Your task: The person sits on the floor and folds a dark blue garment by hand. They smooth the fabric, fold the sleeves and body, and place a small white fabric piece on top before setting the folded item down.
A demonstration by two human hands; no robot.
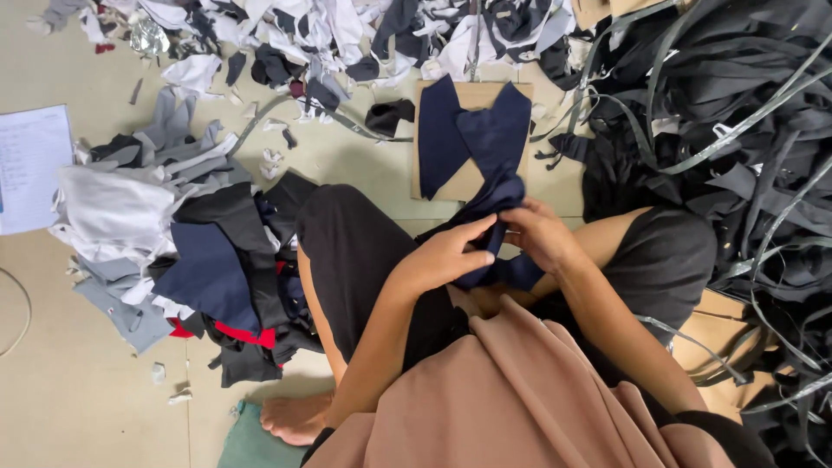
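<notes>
- The left hand [446, 258] and right hand [542, 236] are gripping 1 soft navy fabric piece [490, 156], fingers pinching its bunched lower end above the lap.
- Its 2 pointed flaps are lying over a flat tan cardboard sheet [472, 95].
- A pile of folded scraps [173, 251], grey, black and red, is sitting at the left.
- Black strips [728, 130] are tangling at the right.
- A white printed paper [30, 165] is lying at the far left edge.

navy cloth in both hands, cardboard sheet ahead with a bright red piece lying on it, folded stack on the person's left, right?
One detail is off. The head view shows the piece on the cardboard sheet is navy, not bright red. Both hands, left and right, do hold navy cloth, and the folded stack lies on the left.
</notes>
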